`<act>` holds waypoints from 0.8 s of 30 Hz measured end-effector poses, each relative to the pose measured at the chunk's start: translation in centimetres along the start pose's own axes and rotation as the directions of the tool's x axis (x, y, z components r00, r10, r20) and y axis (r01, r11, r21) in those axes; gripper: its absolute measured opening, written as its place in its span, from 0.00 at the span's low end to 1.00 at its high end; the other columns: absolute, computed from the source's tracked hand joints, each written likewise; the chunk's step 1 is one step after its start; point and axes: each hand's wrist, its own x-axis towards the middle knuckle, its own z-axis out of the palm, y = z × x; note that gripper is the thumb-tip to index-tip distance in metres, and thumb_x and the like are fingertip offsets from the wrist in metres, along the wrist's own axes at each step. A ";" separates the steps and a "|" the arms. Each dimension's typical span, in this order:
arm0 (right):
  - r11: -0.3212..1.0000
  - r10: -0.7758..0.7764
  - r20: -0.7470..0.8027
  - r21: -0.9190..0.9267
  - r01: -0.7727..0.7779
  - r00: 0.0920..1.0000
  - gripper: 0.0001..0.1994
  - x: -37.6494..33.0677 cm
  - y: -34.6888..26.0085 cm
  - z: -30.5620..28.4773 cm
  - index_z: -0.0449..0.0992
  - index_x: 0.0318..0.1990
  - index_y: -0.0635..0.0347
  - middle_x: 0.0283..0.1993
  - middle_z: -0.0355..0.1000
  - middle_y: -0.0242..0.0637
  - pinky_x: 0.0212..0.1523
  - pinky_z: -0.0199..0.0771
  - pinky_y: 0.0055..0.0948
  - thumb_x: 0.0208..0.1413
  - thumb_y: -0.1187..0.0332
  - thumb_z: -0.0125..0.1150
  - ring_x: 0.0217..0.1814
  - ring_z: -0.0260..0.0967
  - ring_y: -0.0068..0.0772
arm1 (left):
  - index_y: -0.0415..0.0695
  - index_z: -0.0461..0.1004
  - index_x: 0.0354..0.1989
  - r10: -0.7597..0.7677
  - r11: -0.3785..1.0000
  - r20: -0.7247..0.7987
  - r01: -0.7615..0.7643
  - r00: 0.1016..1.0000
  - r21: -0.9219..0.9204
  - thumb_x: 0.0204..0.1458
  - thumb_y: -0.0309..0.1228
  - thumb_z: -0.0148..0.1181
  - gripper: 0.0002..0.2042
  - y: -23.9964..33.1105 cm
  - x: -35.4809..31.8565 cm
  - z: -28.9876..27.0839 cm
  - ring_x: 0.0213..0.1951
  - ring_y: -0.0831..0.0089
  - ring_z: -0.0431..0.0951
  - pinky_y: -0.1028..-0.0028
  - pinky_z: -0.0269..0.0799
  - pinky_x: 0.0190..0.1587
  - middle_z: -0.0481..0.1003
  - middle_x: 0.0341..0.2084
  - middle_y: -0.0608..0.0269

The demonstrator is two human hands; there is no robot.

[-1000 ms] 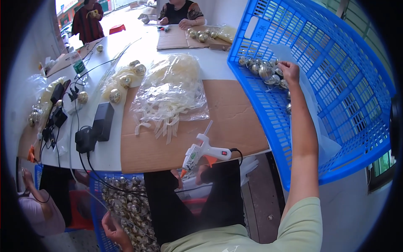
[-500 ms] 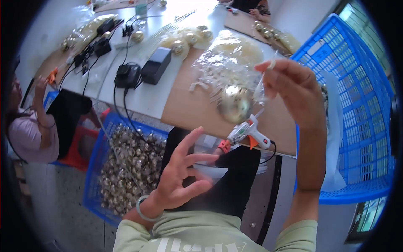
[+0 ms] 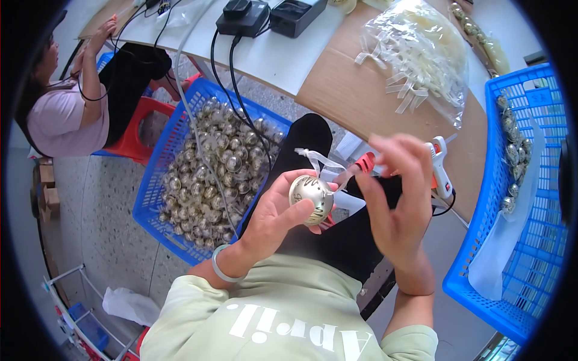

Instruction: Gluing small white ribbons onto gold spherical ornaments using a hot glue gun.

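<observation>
A shiny pale-gold ball ornament (image 3: 310,200) with dark markings rests in my left hand (image 3: 274,210), the thumb across its front and the fingers behind it. A looped white ribbon (image 3: 325,159) rises from its top. Just right of the ornament, my right hand (image 3: 400,201) is raised with thumb and fingers apart and nothing visible between them; its fingertips are blurred. Behind that hand, a white glue gun (image 3: 441,168) is partly hidden at the table edge. A red-orange piece (image 3: 364,162) shows between my hands, beyond the ribbon.
A blue crate (image 3: 150,207) full of similar ornaments stands on the floor at left, cables crossing it. A taller blue basket (image 3: 469,265) is at right. On the table lie a clear bag of white ribbons (image 3: 421,54) and black adapters (image 3: 241,18). A seated person (image 3: 66,114) is at far left.
The ornament, earlier a blur hanging below my right hand over the table, is now in my left hand. My right hand has come down and opened. The view has tilted lower.
</observation>
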 end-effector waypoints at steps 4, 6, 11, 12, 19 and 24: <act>0.998 -0.045 0.199 -0.027 0.051 0.979 0.16 -3.3 0.8 0.0 0.80 0.47 0.63 0.49 0.68 0.44 0.39 0.68 0.24 0.50 0.84 0.67 0.40 0.67 0.30 | 0.38 0.60 0.65 -0.076 0.993 -0.033 0.078 0.997 0.083 0.61 0.45 0.61 0.31 -1.4 0.6 -1.1 0.50 0.66 0.80 0.73 0.80 0.33 0.74 0.53 0.54; 0.999 -0.041 0.208 -0.025 0.047 0.977 0.15 -4.2 2.5 0.3 0.80 0.47 0.63 0.49 0.69 0.43 0.38 0.69 0.25 0.50 0.84 0.67 0.40 0.67 0.31 | 0.38 0.61 0.65 -0.118 0.989 0.012 0.117 0.993 0.092 0.61 0.45 0.60 0.30 -1.9 1.1 -1.3 0.46 0.69 0.81 0.75 0.78 0.30 0.74 0.52 0.56; 0.993 -0.062 0.234 0.114 0.036 0.970 0.12 -6.4 6.1 -0.2 0.81 0.43 0.65 0.44 0.74 0.42 0.38 0.74 0.27 0.50 0.84 0.67 0.41 0.73 0.33 | 0.40 0.57 0.66 -0.168 0.983 0.028 0.166 0.985 0.073 0.63 0.42 0.56 0.29 -3.5 1.5 -0.6 0.38 0.64 0.84 0.80 0.73 0.18 0.73 0.52 0.51; 0.993 -0.053 0.233 0.115 0.027 0.971 0.12 -6.8 6.3 -0.4 0.81 0.43 0.65 0.44 0.74 0.42 0.38 0.74 0.27 0.50 0.84 0.67 0.41 0.73 0.33 | 0.40 0.57 0.66 -0.177 0.982 0.027 0.174 0.984 0.073 0.63 0.42 0.56 0.29 -3.6 1.7 -0.7 0.38 0.64 0.84 0.80 0.73 0.18 0.73 0.52 0.51; 0.915 0.081 0.257 0.364 -0.174 0.963 0.10 -9.1 7.2 -1.6 0.79 0.37 0.64 0.37 0.77 0.42 0.36 0.76 0.26 0.48 0.84 0.70 0.37 0.76 0.33 | 0.37 0.54 0.69 -0.299 0.954 0.173 0.288 0.938 0.089 0.56 0.39 0.65 0.37 -5.4 3.0 -1.9 0.33 0.73 0.79 0.85 0.69 0.16 0.72 0.51 0.52; 0.909 0.064 0.316 0.373 -0.186 0.946 0.12 -9.9 8.1 -2.5 0.78 0.35 0.64 0.36 0.76 0.41 0.36 0.76 0.25 0.43 0.84 0.73 0.36 0.76 0.32 | 0.37 0.55 0.69 -0.331 0.934 0.114 0.308 0.937 0.183 0.53 0.32 0.68 0.37 -6.0 3.4 -1.1 0.34 0.75 0.79 0.81 0.77 0.25 0.74 0.51 0.53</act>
